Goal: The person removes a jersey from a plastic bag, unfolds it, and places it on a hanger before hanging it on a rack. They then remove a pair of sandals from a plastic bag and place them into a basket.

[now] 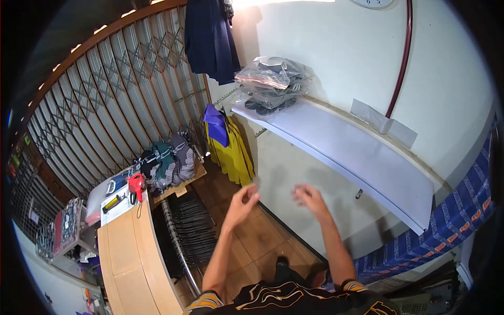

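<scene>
My left hand (244, 203) is raised over the brown tiled floor, its fingers loosely curved with a gap to the thumb and nothing visible in it. Level with it, my right hand (311, 200) is held out in front of the white wall, fingers apart and also holding nothing. The hands are apart from each other. Ahead of them a pale wall shelf (341, 142) slopes down to the right. Stacked on its far left end are clear plastic bags (278, 84) with dark folded items inside. Left of the shelf hangs a mustard-yellow garment (231, 152) with a purple piece (216, 126) over it.
A wooden counter (123, 252) stands at left, with a red tool (136, 185), a yellow-and-black tool (113, 203) and folded clothes (170, 160) near its far end. Beside it runs a metal rail (173, 231) with dark hangers. Blue patterned wrapping (409, 257) lies at right. A folding gate (115, 94) closes the back.
</scene>
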A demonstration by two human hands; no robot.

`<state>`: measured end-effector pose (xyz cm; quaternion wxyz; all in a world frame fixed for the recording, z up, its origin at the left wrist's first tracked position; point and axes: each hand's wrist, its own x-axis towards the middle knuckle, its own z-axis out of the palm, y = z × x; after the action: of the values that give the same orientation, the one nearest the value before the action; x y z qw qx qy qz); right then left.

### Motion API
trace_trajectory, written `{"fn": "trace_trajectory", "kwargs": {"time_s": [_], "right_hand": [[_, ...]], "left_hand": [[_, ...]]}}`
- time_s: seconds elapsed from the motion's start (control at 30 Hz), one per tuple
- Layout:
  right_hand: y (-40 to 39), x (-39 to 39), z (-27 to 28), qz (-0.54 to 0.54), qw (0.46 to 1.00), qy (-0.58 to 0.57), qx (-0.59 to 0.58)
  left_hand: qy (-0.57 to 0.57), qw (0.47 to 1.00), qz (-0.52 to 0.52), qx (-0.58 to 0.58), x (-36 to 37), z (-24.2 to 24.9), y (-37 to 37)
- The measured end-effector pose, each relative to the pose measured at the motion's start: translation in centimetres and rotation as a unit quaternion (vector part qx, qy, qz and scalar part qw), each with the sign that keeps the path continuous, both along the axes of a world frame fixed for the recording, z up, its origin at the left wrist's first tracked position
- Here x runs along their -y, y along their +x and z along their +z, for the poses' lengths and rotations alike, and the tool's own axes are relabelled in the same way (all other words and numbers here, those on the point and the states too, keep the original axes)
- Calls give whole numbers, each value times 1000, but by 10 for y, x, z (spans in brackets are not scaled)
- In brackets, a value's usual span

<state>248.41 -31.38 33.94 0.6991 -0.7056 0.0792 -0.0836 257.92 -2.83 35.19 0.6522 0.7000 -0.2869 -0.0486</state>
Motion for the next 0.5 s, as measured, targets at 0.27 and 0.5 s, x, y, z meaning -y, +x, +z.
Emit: {"fn": "trace_trajectory", "kwargs": {"time_s": [0.27, 0.5], "right_hand": [[206, 101, 219, -79, 983, -3, 165], [345, 180, 273, -138, 983, 50, 110]], "left_hand": [[-4, 971, 43, 234, 102, 189, 200], [56, 959, 129, 244, 194, 286, 361]]}}
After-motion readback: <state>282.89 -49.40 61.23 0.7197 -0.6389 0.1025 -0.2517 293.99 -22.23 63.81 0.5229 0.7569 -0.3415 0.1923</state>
